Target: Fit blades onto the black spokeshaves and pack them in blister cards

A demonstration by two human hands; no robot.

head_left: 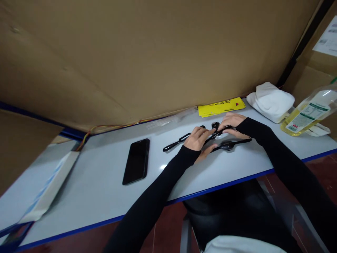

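Pale table point(100, 182) with blue edging point(221, 186)
Behind the table, brown cardboard wall point(158, 63); below the table, red tiled floor point(168, 225).

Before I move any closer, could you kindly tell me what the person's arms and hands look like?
The left sleeve and right sleeve are plain black and close-fitting, ending near the wrists, with no visible markings or cables. The left hand and right hand wear no gloves.

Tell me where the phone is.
The phone lies on the table, left of centre in the head view, with a black tool between it and the left hand.
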